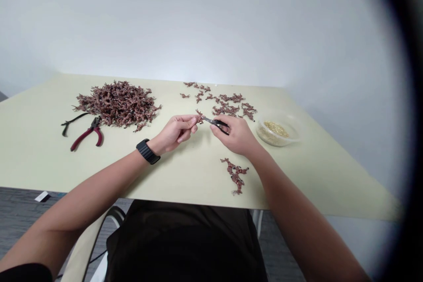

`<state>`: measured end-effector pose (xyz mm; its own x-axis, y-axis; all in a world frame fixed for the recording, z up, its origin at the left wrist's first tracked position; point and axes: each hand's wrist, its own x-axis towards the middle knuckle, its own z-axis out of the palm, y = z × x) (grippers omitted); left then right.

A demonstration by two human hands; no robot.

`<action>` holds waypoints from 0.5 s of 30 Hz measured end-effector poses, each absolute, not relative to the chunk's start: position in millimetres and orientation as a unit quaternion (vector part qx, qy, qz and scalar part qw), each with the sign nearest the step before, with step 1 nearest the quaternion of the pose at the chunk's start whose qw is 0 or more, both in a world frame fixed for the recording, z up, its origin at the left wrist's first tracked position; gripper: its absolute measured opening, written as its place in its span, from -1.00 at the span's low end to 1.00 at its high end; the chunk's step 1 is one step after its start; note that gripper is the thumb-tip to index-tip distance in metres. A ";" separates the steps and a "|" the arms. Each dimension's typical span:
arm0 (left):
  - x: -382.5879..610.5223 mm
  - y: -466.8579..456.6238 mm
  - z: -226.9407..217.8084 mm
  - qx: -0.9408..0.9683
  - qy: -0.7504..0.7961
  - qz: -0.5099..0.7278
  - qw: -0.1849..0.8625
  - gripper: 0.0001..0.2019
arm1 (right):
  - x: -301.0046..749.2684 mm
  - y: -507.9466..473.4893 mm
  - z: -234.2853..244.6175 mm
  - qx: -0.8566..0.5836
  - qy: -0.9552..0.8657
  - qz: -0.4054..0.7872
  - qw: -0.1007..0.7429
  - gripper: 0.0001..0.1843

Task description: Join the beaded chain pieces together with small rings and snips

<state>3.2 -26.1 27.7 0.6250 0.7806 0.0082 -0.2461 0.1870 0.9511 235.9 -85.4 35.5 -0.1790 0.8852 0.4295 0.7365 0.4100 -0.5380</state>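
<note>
My left hand (176,132) pinches a small brown animal-shaped piece (199,115) between thumb and fingers, above the middle of the table. In my right hand (237,134) are slim pliers (220,125) with black handles, their metal tips pointing left. Those tips meet the brown piece or lie right beside it; the exact contact is too small to make out. Below my right hand a few similar brown pieces (236,176) lie in a joined cluster. Beyond the hands, more brown pieces (226,109) are spread singly and in small groups.
A large heap of brown pieces (119,103) covers the table's (185,172) left rear. Red-handled pliers (86,135) and a black-handled tool (74,120) lie before it. At right stands a clear round tub (271,140) with small gold-coloured bits. A wall rises behind the table.
</note>
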 end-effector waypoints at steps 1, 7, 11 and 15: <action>3.1 -26.0 27.5 0.531 0.251 0.352 0.729 -0.78 | 235.7 -85.5 35.4 -0.533 -0.760 0.104 0.356 -0.73; 2.7 -24.8 26.4 0.529 0.253 0.351 0.730 -0.78 | 236.0 -86.4 35.6 -0.538 -0.756 0.112 0.356 -0.73; 3.0 -26.2 28.0 0.523 0.254 0.349 0.735 -0.77 | 236.6 -87.5 37.2 -0.536 -0.757 0.123 0.354 -0.72; 5.7 -30.2 27.0 0.537 0.259 0.364 0.716 -0.69 | 234.0 -88.4 37.5 -0.542 -0.748 0.147 0.354 -0.70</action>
<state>5.7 -30.2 27.0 0.6008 0.7992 0.0200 -0.2423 0.1583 0.9572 234.0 -88.4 37.5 -0.1617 0.9151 0.3694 0.7071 0.3685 -0.6035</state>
